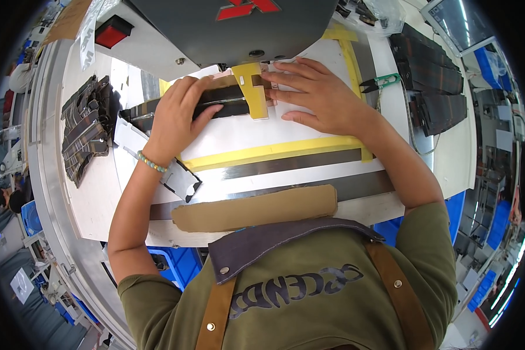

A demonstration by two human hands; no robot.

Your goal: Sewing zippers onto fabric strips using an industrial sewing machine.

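Observation:
My left hand point(178, 114) rests with curved fingers on a dark plaid fabric strip with a zipper point(221, 102), its thumb at the near side. The strip runs rightward to a yellow template piece point(254, 96) at the foot of a grey machine head point(248, 26). My right hand point(324, 99) lies just right of that piece, fingers spread, fingertips near its upper right part. Both are over a white work plate point(291, 131) edged with yellow tape point(274, 149). What lies under my right fingertips is partly hidden.
Plaid zippered pieces point(84, 128) lie left; more dark fabric pieces point(426, 70) and green snips point(385, 80) lie right. A white bracket point(181, 181) sits by my left wrist. Cardboard point(254, 207) lies along the front edge. A screen point(449, 23) stands back right, blue bins point(175, 262) below.

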